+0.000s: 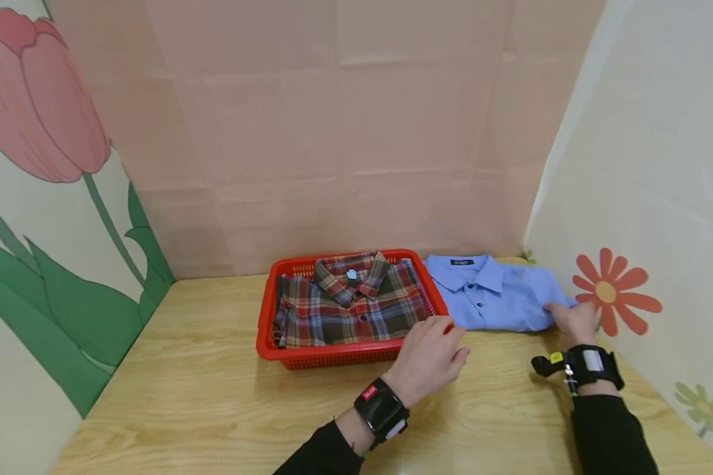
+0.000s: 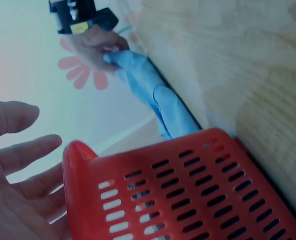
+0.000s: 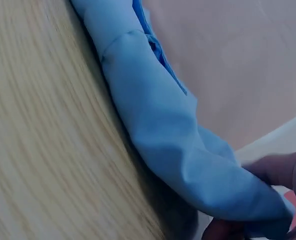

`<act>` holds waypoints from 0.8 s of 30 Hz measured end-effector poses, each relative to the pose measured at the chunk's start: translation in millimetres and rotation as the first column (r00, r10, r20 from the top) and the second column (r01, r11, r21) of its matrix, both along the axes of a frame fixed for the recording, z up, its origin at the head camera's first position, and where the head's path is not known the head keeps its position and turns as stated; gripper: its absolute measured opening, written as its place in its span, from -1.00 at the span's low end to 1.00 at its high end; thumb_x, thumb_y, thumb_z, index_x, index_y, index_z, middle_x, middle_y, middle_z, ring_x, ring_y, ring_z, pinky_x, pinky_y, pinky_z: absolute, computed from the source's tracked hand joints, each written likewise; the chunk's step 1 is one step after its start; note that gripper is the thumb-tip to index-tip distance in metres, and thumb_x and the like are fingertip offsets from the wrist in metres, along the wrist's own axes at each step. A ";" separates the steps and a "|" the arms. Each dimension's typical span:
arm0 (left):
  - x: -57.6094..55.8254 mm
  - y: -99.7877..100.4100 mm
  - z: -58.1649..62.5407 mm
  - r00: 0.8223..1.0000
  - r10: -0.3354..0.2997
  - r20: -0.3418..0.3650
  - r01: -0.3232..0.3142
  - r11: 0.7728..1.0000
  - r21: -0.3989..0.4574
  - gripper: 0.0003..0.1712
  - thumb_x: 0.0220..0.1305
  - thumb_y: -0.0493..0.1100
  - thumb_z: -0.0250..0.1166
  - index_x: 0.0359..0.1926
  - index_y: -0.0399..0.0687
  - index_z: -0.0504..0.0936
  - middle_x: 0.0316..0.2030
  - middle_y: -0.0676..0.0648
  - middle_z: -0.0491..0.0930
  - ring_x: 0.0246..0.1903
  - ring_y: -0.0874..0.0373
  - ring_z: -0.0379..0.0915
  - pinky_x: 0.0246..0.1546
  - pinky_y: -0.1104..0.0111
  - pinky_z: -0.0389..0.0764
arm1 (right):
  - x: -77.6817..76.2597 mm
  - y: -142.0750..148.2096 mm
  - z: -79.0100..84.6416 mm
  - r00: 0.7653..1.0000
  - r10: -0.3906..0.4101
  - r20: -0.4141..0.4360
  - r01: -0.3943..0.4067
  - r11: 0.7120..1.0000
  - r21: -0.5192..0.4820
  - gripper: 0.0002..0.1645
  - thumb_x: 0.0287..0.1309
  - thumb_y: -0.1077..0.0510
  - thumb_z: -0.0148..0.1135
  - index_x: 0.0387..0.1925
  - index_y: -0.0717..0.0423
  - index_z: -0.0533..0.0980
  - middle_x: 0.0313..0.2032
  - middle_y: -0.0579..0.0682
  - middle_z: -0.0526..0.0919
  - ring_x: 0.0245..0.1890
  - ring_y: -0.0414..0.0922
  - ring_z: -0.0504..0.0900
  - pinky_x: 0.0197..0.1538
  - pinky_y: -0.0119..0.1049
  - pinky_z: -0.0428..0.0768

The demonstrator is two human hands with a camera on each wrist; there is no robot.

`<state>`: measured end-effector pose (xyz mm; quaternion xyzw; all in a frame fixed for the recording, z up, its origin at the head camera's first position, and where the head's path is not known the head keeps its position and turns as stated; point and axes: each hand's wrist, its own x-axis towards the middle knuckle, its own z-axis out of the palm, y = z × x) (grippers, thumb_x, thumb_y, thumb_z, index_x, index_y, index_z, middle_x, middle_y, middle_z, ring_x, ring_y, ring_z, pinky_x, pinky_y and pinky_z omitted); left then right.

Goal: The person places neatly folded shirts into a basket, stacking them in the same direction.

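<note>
A folded light blue shirt (image 1: 505,297) with a collar and dark buttons lies on the table, right of a red plastic basket (image 1: 333,356). At the shirt's right end my right hand (image 1: 575,323) pinches the fabric between thumb and fingers; in the right wrist view that end of the blue shirt (image 3: 188,170) lifts off the wood. My left hand (image 1: 429,359) is at the basket's front right corner, fingers loosely spread and holding nothing. In the left wrist view its fingers (image 2: 30,150) reach the rim. A folded plaid shirt (image 1: 386,323) lies inside the basket, collar up.
The wooden table (image 1: 202,369) meets a pinkish-beige backdrop (image 1: 333,145) right behind the basket. A tulip-printed panel (image 1: 41,218) stands at the left, and a white flower-printed panel (image 1: 647,198) rises close beside my right hand.
</note>
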<state>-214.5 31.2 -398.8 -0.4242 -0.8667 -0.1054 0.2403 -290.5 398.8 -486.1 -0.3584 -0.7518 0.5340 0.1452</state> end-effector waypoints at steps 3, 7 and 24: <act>2.0 2.7 -1.7 1.000 -0.010 -0.006 0.010 1.000 0.002 -0.78 0.37 0.07 0.19 -0.14 0.12 0.64 -0.18 0.11 0.55 -0.08 0.27 0.47 -0.01 0.41 0.55 | -0.5 -2.2 0.2 0.995 0.085 0.052 -0.081 0.994 -0.070 0.18 0.19 -0.13 0.27 0.47 0.47 -0.13 0.41 0.33 0.09 0.28 0.14 0.24 0.09 -0.12 0.51; 4.1 6.8 -3.5 1.000 -0.010 -0.019 0.011 1.000 0.018 -0.79 0.35 0.08 0.22 -0.20 0.10 0.64 -0.22 0.11 0.52 -0.15 0.29 0.46 -0.05 0.45 0.55 | -2.3 -5.0 -1.7 0.990 0.135 0.033 -0.134 0.990 -0.034 0.01 0.22 0.01 0.24 0.43 0.50 -0.01 0.37 0.36 0.15 0.20 0.14 0.31 -0.20 -0.38 0.50; 17.7 25.4 -15.3 0.995 -0.104 0.006 0.104 0.976 -0.194 -0.74 0.36 0.16 0.19 -0.05 0.23 0.60 0.09 0.10 0.55 0.31 0.17 0.34 0.41 0.31 0.22 | 10.5 4.7 25.7 0.899 0.402 0.172 -0.433 0.764 0.478 -0.40 0.04 0.36 -0.20 0.15 0.34 0.44 -0.10 0.39 0.42 -0.32 0.20 0.41 -0.22 0.00 0.36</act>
